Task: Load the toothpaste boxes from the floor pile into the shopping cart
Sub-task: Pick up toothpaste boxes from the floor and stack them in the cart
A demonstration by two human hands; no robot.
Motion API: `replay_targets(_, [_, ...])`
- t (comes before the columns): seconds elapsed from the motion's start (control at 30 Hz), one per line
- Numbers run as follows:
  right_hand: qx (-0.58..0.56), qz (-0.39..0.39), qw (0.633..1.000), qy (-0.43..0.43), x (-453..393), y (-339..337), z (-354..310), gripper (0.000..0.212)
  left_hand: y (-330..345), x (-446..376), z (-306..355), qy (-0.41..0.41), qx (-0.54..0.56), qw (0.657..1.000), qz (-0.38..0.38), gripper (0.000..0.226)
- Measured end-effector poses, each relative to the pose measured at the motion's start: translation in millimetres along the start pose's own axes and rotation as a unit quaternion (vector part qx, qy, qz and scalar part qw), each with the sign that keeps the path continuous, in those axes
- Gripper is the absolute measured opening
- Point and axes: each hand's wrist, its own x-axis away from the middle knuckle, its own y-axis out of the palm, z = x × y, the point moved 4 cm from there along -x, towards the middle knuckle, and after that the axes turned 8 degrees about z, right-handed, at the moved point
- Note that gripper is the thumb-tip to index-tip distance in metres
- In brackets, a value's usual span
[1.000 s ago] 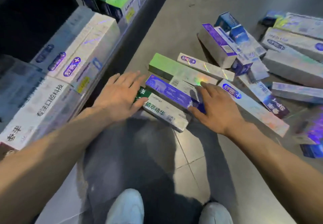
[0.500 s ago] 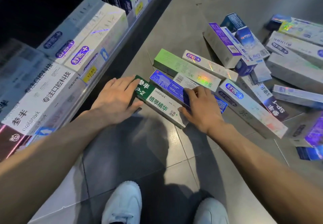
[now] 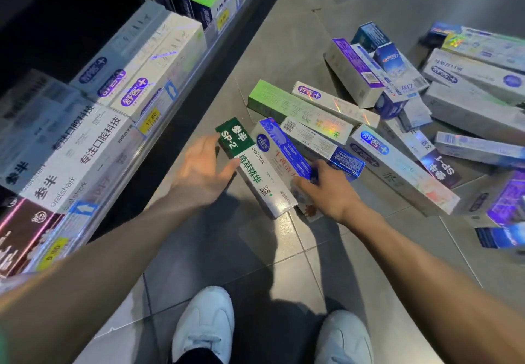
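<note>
— Nearest, under both forearms: standing on grey floor tiles (image 3: 369, 264) in white shoes (image 3: 204, 324).

— Just ahead of that: reaching out with the left hand (image 3: 203, 169), fingers fairly straight and spread, thumb touching the long side of the green-and-white box (image 3: 255, 169), fingertips lying along its green end.

— To the right of that hand, across the box: curling the right hand (image 3: 326, 190) over the near end of the blue-and-white box (image 3: 281, 150), fingers bent round it, gripping. Lying flush beside the green-and-white one, both pointing away and leftward.

— Beyond the right hand's knuckles: lying loose, a small blue box (image 3: 348, 163), then a long green holographic box (image 3: 298, 110) and a white box with purple logo (image 3: 335, 102) side by side.

— Farther right of the right hand: sprawling in a floor pile (image 3: 454, 102), white, purple and blue cartons overlapping at all angles.

— Left of the left hand: running along a shelf (image 3: 119, 113), stocked with white cartons behind yellow price tags (image 3: 149, 122).
</note>
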Motion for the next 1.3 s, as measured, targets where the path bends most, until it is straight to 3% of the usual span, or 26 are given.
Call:
replay_targets(0.13, [-0.154,0.039,0.987,0.036,14.8,-5.1,12.7,0.028,15.8,11.2,3.8,-0.153,0.09,0.984,0.023,0.067])
replay_targets(0.27, [-0.295,0.109,0.945,0.085,22.1,-26.1,13.6,0.011,35.5,11.1,22.3,-0.261,0.126,0.957,0.005,0.069])
replay_targets(0.37, [-0.362,0.117,0.919,0.104,25.4,-40.5,17.6,0.006,57.0,7.1,39.2,-0.28,0.15,0.948,0.003,0.078])
replay_targets(0.5, [-0.405,0.119,0.9,0.112,31.4,-45.5,26.4,0.013,70.1,2.8,53.8,-0.312,0.094,0.945,0.017,0.097])
replay_targets(0.7, [-0.401,0.099,0.905,0.103,34.1,-36.4,28.4,0.038,66.7,6.7,61.9,-0.283,0.087,0.955,0.036,0.067])
replay_targets(0.9, [-0.405,0.123,0.898,0.118,28.4,-34.1,15.0,0.034,35.8,4.1,72.9,-0.237,0.301,0.922,0.051,0.038])
replay_targets(1.0, [-0.377,0.133,0.912,0.092,20.3,-41.3,-0.8,0.02,10.5,-0.6,91.3,-0.208,0.377,0.902,0.038,0.035])
replay_targets(1.13, [-0.378,0.141,0.913,0.061,14.5,-65.4,-36.9,0.02,-29.3,-5.8,117.3,-0.172,0.44,0.881,0.011,0.042])
replay_targets(1.3, [-0.421,0.161,0.892,0.014,39.5,-123.6,-86.1,0.036,-96.5,-3.6,157.3,-0.155,0.486,0.86,0.027,0.05])
